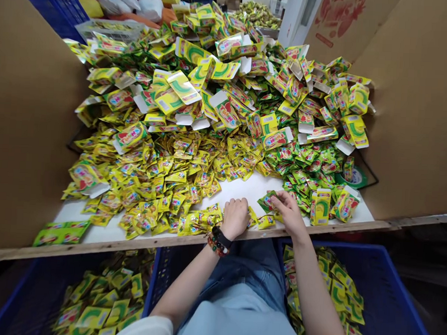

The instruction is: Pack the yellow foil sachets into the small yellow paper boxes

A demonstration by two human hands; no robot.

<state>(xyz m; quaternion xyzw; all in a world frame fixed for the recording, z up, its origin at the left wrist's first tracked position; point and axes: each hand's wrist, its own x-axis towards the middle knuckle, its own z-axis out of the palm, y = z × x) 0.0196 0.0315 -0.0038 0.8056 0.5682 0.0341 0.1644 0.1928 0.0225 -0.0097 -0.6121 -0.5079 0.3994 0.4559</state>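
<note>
My right hand [290, 214] pinches a small green candy packet [266, 202] between thumb and fingers, just above the front of the white tabletop [241, 188]. To its left, my left hand [236, 217] is closed with the knuckles up, near the table edge; whatever its fingers hold is hidden. Yellow packets [201, 220] lie against the left side of that hand, and a few more, such as one yellow packet [266, 221], lie between the two hands. Loose green packets [301, 184] are heaped beyond my right hand.
A tall pile of yellow-green printed boxes [226, 110], many with open flaps, covers the back. Cardboard walls [417, 112] flank the table. Below its wooden edge [129, 243] stand blue crates [385, 296] with filled boxes. A green tape roll [358, 178] lies at right.
</note>
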